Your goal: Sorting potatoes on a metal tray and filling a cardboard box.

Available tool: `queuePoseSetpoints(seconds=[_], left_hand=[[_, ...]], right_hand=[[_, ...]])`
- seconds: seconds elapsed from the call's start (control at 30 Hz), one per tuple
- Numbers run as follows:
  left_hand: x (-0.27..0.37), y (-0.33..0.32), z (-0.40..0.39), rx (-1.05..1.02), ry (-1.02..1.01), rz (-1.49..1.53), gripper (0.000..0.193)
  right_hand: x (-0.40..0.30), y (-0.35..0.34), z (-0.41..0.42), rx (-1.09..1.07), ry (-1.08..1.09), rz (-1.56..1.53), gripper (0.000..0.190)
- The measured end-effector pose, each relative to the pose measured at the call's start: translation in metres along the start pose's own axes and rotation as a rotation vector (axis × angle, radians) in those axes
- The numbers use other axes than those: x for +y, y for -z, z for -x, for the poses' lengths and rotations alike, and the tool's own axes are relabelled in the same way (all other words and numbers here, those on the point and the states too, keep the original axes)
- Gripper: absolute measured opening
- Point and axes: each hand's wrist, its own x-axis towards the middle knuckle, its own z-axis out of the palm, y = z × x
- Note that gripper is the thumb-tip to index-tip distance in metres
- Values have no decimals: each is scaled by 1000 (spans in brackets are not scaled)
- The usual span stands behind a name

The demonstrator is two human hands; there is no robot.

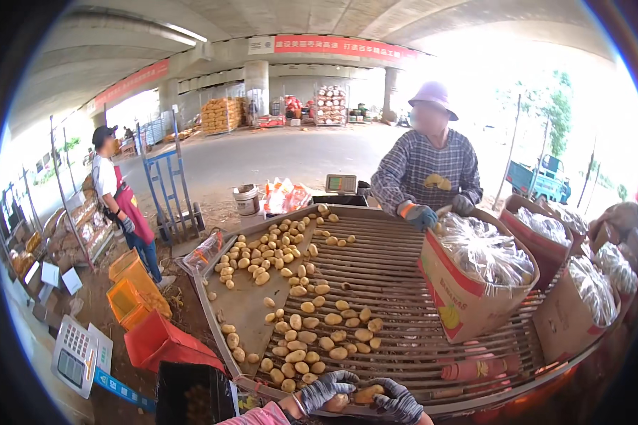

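My left hand [327,392], in a grey striped work glove, is curled over a potato [336,402] at the near edge of the slatted metal sorting table [383,249]. Close on its right, my right hand [399,399], gloved alike, has its fingers against a larger potato [368,394]. Whether that potato is gripped or only touched cannot be told. Many loose potatoes [296,356] lie on the slats beyond my hands, and more are spread over the flat sheet [244,297] at the table's left.
A co-worker in a plaid top holds the rim of a banana carton [457,303] across the table. More bagged cartons [574,308] stand right. Left are a red container [165,342], orange crates [127,297], a scale [74,356] and another person beside a blue hand truck [170,186].
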Motion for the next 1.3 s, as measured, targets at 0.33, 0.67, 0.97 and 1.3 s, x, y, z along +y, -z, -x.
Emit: queuePoseSetpoints(seconds=[0.33,0.67,0.97,1.3], left_hand=[[-27,74,23,331,99,1168,18],[-38,95,45,147,-48,1356,39],[51,49,45,135,-352,294,80],[56,23,46,136,-263,190,86]], right_hand=[[1,11,-18,38,-226,-302,48],[-17,-16,-31,44,-222,-483,51],[-18,-17,-53,113,-203,-486,60],[10,-17,-22,111,-173,-647,59]])
